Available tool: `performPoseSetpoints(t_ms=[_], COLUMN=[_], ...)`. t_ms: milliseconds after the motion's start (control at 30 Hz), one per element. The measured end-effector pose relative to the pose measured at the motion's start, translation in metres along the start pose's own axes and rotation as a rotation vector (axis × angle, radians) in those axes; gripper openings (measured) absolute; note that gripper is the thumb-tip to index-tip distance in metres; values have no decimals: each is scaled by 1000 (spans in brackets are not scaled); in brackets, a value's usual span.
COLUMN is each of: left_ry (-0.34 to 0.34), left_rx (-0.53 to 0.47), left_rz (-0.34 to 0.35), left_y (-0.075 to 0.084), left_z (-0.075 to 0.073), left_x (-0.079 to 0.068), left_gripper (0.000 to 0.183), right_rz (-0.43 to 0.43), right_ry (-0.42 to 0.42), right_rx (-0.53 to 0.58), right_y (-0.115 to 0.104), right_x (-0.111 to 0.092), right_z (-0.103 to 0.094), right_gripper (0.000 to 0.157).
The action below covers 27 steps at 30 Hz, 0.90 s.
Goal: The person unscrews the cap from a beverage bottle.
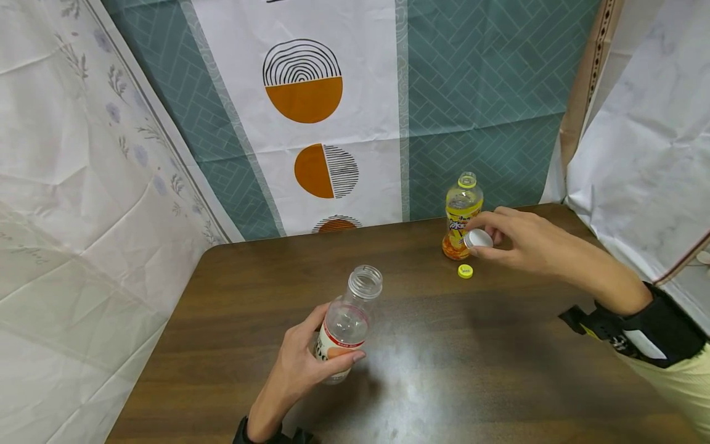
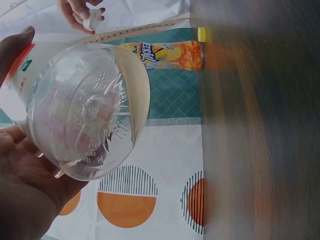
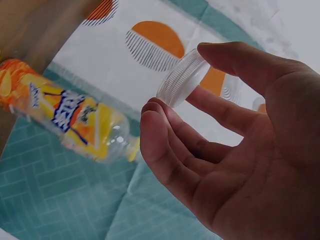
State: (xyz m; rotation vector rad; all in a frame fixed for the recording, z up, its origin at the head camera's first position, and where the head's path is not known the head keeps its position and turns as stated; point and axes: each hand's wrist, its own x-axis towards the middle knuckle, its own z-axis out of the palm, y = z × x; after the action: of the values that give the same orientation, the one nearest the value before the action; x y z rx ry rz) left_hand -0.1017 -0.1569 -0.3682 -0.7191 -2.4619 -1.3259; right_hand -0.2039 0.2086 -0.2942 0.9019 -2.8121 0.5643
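My left hand (image 1: 305,357) grips a clear wide-mouthed plastic bottle (image 1: 349,320) with a cream, red and orange label. Its mouth is uncapped, and the left wrist view looks at its embossed bottom (image 2: 92,110). Between thumb and fingers my right hand (image 1: 521,240) pinches a white ribbed bottle cap (image 3: 184,77). That hand is in front of a yellow-labelled drink bottle (image 1: 465,203), which stands uncapped at the table's back edge with some orange showing low down. A small yellow cap (image 1: 465,271) lies on the table just before this bottle.
The brown wooden table (image 1: 249,296) ends at a teal and white patterned cloth (image 1: 471,80) hanging behind it. White cloths hang at the left (image 1: 83,216) and at the right (image 1: 649,154). A black band (image 1: 649,327) wraps the right wrist.
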Motion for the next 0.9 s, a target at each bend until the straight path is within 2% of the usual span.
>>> performPoseSetpoints(t_ms=[267,500,767,900], left_ry=[6,12,17,20], left_rx=[0,-4,13,12], left_rz=[-10,-11,-17,-12], left_y=[0,-3,-32,-38], left_z=[0,0,7,7], left_x=[0,-1,-5,-6], left_gripper=[65,65,69,67], right_rz=[21,96,126,151], right_ry=[-3,-20,-14,-36], right_rx=[-30,-62,-104,-102], right_y=[19,38,62,71], right_x=[0,-5,-7,-8], right_z=[3,6,13,16], right_gripper=[29,32,33,33])
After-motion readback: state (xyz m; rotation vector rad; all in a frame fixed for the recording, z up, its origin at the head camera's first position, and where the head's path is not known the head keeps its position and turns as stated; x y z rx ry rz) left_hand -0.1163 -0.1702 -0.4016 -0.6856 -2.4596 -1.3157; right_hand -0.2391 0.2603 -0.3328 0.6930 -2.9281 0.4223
